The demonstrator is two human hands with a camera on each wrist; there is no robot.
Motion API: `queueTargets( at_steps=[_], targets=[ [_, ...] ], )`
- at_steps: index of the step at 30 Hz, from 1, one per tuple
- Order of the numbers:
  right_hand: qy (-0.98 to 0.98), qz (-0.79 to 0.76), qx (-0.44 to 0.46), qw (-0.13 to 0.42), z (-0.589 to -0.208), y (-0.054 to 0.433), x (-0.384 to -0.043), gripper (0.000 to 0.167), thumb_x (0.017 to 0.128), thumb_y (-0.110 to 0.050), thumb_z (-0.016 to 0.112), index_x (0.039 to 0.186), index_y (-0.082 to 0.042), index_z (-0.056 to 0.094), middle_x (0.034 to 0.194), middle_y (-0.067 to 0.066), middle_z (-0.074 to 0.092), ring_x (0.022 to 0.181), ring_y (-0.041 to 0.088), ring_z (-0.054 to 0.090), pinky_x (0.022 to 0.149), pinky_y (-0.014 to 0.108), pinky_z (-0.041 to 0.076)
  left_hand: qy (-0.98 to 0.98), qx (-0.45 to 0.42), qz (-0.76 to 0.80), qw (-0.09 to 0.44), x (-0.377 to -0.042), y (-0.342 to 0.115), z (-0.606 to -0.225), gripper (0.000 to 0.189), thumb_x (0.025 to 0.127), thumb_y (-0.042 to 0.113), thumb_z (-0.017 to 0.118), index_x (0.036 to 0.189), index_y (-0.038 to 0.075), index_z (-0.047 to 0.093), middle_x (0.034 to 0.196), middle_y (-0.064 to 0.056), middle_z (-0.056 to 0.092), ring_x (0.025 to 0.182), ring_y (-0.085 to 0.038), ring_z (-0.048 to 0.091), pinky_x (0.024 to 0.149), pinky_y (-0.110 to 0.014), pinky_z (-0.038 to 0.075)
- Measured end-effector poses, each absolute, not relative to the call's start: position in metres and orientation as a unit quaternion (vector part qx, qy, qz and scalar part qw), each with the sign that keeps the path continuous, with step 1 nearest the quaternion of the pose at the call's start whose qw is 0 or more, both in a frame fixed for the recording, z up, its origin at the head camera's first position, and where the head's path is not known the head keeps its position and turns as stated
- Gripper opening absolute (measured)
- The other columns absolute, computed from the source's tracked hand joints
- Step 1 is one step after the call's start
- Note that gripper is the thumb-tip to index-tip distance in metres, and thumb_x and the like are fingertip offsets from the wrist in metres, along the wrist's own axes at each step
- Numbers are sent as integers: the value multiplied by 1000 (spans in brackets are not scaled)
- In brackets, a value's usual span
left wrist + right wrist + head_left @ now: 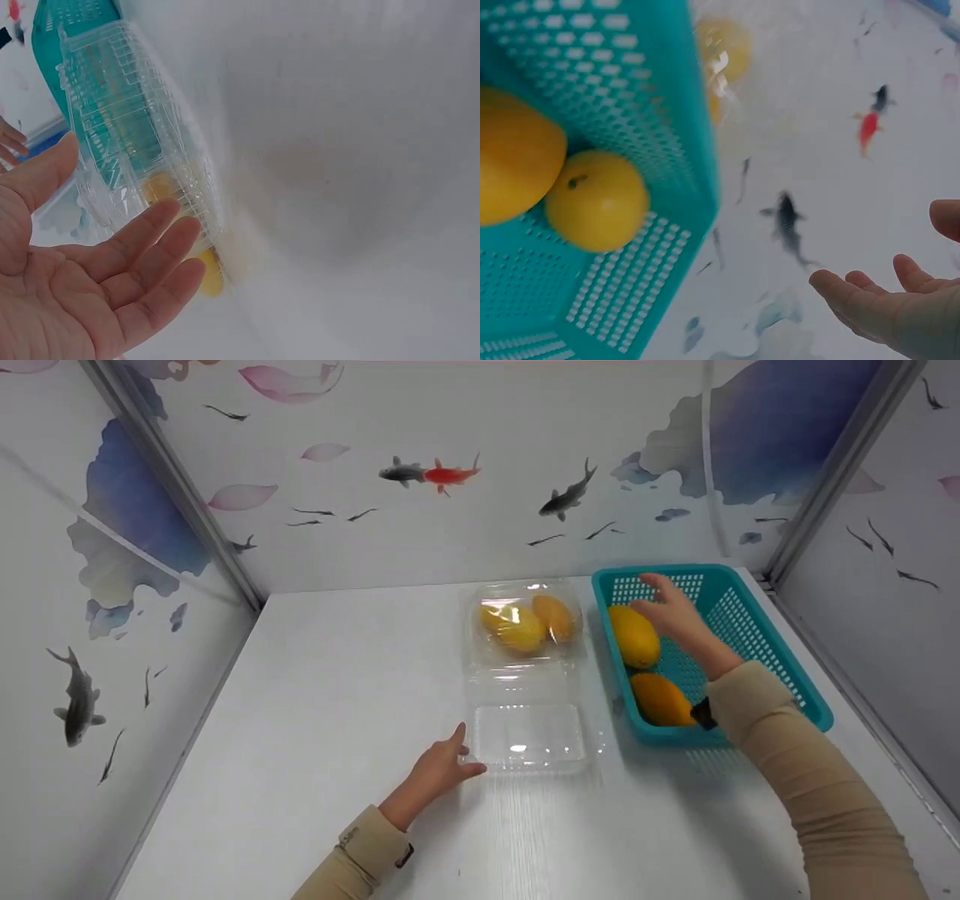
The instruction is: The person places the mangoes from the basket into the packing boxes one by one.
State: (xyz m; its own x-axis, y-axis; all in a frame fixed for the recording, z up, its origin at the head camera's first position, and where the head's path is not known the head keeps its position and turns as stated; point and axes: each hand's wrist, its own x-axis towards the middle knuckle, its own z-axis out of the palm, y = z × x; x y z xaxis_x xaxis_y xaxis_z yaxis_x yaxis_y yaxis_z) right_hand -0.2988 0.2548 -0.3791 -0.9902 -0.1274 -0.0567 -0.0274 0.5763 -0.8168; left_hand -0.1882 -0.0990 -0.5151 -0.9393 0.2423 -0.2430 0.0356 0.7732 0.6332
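Note:
Two yellow-orange mangoes lie along the left side of a teal plastic basket (787, 660), the far mango (636, 637) and the near mango (661, 701). Over the basket's far part hovers my right hand (675, 615), fingers spread and holding nothing; the right wrist view also shows this hand (892, 304) empty. Beside the basket stands a clear plastic clamshell box (529, 739), its lid folded open. Several yellow mangoes (521, 626) sit in its far half. My left hand (442, 765) is at the near half's left edge, fingers extended; its palm (75, 300) is empty.
A white table (337, 682) carries the box and basket. Behind it rises a white panel (465, 532) printed with fish and petals. Similar panels close off the left and right sides, with grey metal posts (172, 480) at the corners.

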Motion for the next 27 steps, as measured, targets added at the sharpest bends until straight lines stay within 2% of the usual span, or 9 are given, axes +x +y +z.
queueTargets(
  at_steps=[3, 8, 14, 18, 23, 27],
  targets=[
    [898, -437, -23, 40, -390, 273, -320, 62, 95, -28, 45, 144, -1, 18, 149, 23, 15, 134, 41, 17, 105, 55, 22, 925, 62, 339, 162, -189, -97, -517, 83, 82, 32, 68, 144, 1, 23, 119, -16, 59, 115, -32, 51, 97, -45, 39],
    [912, -410, -11, 26, -421, 288, -344, 62, 94, -23, 47, 142, 5, 19, 146, 29, 18, 132, 43, 20, 105, 54, 22, 921, 54, 352, 159, -193, -94, -517, 85, 80, 29, 70, 143, -3, 22, 117, -17, 60, 111, -30, 54, 94, -43, 42],
    [919, -383, -8, 93, -451, 287, -357, 64, 94, -18, 47, 141, 9, 14, 144, 33, 16, 130, 46, 21, 104, 54, 25, 920, 66, 353, 158, -197, -91, -515, 87, 79, 29, 71, 141, -7, 22, 113, -18, 62, 105, -29, 58, 89, -42, 45],
    [917, -377, 4, 130, -464, 285, -358, 67, 94, -20, 46, 141, 10, 9, 143, 35, 15, 128, 47, 24, 103, 55, 26, 918, 63, 355, 166, -200, -88, -514, 88, 78, 29, 72, 142, -5, 22, 116, -18, 60, 108, -29, 57, 91, -41, 44],
    [916, -373, 10, 151, -480, 285, -360, 71, 94, -23, 47, 141, 11, 6, 141, 37, 18, 124, 47, 29, 102, 55, 29, 917, 55, 358, 169, -202, -88, -514, 88, 78, 29, 72, 142, -3, 23, 119, -19, 58, 111, -29, 55, 93, -42, 43],
    [895, -412, 42, 164, -489, 287, -362, 74, 93, -27, 48, 143, 7, 4, 142, 34, 17, 123, 44, 29, 103, 54, 25, 914, 47, 361, 177, -203, -88, -514, 88, 77, 30, 73, 143, -2, 23, 117, -18, 59, 110, -29, 55, 93, -42, 43]
  ],
)
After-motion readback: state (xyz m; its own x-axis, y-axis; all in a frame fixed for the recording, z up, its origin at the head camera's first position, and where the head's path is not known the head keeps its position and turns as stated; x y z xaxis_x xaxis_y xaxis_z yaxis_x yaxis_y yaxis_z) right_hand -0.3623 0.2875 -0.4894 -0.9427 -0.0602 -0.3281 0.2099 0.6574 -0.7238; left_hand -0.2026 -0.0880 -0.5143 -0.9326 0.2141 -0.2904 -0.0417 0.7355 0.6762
